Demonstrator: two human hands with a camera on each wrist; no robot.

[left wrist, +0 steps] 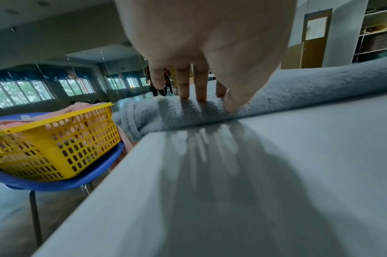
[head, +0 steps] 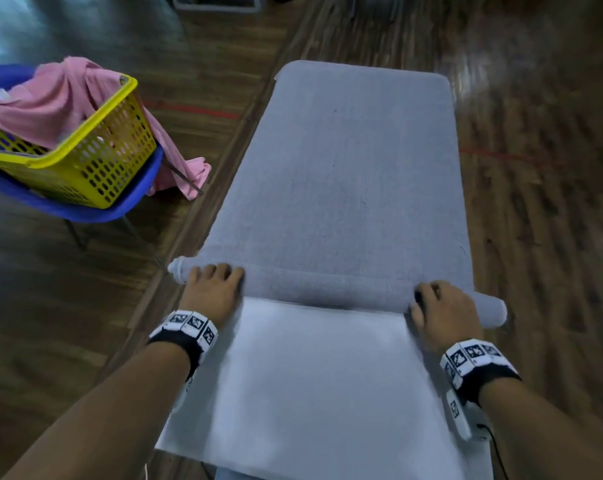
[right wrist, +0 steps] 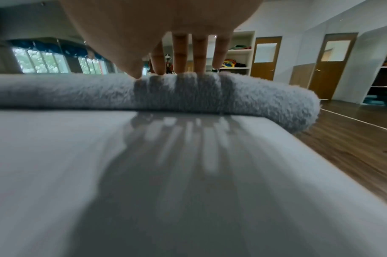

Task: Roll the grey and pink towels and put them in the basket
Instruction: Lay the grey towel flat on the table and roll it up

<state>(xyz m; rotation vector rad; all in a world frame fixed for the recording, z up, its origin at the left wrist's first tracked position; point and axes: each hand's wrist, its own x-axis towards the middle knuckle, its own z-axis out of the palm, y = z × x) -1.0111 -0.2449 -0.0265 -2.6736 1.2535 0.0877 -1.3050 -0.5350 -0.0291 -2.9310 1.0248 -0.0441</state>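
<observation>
Head view shows you the fluffy grey terry towel (head: 341,174) spread lengthwise along the pale grey tabletop (head: 314,375), with its near end already wound into a slim roll (head: 328,289) that lies crosswise, left to right, directly under both of your hands. Your left hand (head: 213,289) rests on the roll close to its left end and your right hand (head: 442,310) close to its right end, so they sit well apart. In both wrist views the fingers (left wrist: 185,83) reach out fairly straight and press down on the pile with their tips; neither hand wraps round the roll. The flat, unrolled length runs straight away from you toward the far end of the tabletop, square to the roll's long axis, so I judge that the next push should go directly forward, with both hands travelling evenly to keep the roll from skewing. Both roll ends overhang the tabletop sides, the right one looking further out, so mind that side. The crumpled pink cloth towel (head: 68,98) lies unrolled, draped over the yellow perforated plastic basket (head: 95,161), which sits on a blue chair (head: 127,202) off to the far left, nearer your left hand.
</observation>
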